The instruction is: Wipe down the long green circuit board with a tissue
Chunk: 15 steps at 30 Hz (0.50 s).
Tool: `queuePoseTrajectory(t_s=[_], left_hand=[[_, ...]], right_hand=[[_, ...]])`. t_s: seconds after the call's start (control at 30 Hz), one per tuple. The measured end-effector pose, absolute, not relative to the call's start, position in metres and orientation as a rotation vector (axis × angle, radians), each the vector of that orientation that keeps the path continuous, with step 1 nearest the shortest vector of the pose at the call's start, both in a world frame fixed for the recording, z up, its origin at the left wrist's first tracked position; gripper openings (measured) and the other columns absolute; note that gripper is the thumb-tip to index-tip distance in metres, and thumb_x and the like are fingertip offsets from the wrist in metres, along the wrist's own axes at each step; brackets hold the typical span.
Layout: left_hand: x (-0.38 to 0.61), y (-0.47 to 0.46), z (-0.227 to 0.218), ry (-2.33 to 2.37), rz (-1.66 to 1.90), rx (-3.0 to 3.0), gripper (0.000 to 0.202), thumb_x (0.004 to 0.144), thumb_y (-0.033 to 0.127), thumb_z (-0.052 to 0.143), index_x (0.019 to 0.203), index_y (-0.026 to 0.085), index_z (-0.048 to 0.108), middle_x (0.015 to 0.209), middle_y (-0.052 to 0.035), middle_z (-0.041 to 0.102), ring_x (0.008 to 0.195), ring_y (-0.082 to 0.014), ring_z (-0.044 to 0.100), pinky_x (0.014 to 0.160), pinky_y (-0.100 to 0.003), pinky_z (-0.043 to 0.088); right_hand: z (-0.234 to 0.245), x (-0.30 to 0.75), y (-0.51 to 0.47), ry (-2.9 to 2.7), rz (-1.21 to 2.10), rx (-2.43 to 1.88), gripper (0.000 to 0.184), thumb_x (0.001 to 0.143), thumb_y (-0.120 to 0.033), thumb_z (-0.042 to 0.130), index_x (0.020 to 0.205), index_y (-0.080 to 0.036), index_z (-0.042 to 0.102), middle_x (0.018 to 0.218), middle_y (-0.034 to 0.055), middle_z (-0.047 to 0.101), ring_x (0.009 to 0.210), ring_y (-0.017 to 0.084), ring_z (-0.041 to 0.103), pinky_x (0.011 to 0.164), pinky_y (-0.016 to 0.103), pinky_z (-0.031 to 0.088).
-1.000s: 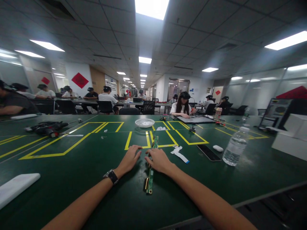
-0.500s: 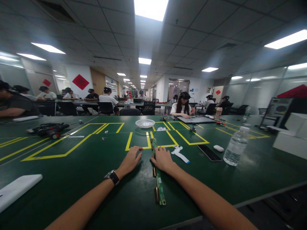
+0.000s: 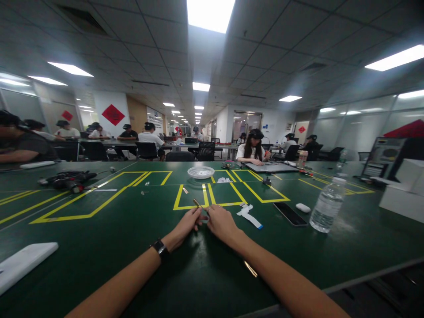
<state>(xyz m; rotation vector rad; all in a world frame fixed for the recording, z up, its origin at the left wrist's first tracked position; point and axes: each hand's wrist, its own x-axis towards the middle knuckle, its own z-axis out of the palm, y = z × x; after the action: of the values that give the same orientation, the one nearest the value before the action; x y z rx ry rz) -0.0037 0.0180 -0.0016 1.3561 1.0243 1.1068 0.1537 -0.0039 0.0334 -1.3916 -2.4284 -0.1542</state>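
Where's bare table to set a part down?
Free: green tabletop between the white slab and left forearm; also between the right forearm and water bottle. Crowded: right of the right hand, where a white ribbon cable, smartphone, white oval case and that bottle cluster; also the narrow gap to the left hand.

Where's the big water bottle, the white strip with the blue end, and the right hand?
Water bottle (image 3: 327, 207): head view, middle of its clear side.
White strip (image 3: 248, 215): head view, middle of its white part.
Right hand (image 3: 223, 223): head view, back of the hand.
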Motion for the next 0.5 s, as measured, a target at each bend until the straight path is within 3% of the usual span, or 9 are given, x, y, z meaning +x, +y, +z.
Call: queuePoseTrajectory(t_s=[0.13,0.23,0.33,0.5], left_hand=[[-0.005,0.017,0.000,0.851,1.286,1.067,0.032,0.079,0.043,0.060,0.092,0.014,0.056,0.076,-0.0036,0.064,0.061,-0.0113,0.059,0.054,-0.021,0.047],[-0.012,0.021,-0.001,0.879,1.331,0.981,0.031,0.080,0.042,0.060,0.092,0.013,0.058,0.070,-0.0011,0.061,0.058,-0.0105,0.059,0.055,-0.022,0.048],[-0.019,0.025,-0.005,0.907,1.272,0.970,0.034,0.085,0.044,0.053,0.093,0.012,0.060,0.066,-0.0015,0.060,0.055,-0.0104,0.059,0.052,-0.021,0.047],[-0.017,0.022,-0.004,0.892,1.192,0.961,0.030,0.087,0.039,0.052,0.096,0.011,0.060,0.064,-0.0020,0.061,0.054,-0.0113,0.060,0.050,-0.021,0.048]], right_hand=[[0.037,0.142,-0.017,-2.541,-0.124,-0.998,0.035,0.085,-0.031,0.049,0.119,-0.020,0.052,0.120,0.0093,0.054,0.111,0.021,0.048,0.091,0.032,0.039],[0.038,0.151,-0.004,-2.466,-0.107,-0.964,0.035,0.089,-0.038,0.046,0.118,-0.020,0.054,0.117,0.0074,0.056,0.110,0.019,0.048,0.095,0.031,0.036],[0.036,0.180,0.025,-2.304,-0.167,-1.256,0.036,0.094,-0.037,0.036,0.113,-0.017,0.058,0.111,0.0096,0.059,0.108,0.019,0.049,0.096,0.032,0.034],[0.030,0.241,0.057,-2.000,-0.157,-2.006,0.041,0.093,-0.038,0.034,0.119,-0.017,0.056,0.118,0.0160,0.054,0.114,0.027,0.043,0.095,0.039,0.032]])
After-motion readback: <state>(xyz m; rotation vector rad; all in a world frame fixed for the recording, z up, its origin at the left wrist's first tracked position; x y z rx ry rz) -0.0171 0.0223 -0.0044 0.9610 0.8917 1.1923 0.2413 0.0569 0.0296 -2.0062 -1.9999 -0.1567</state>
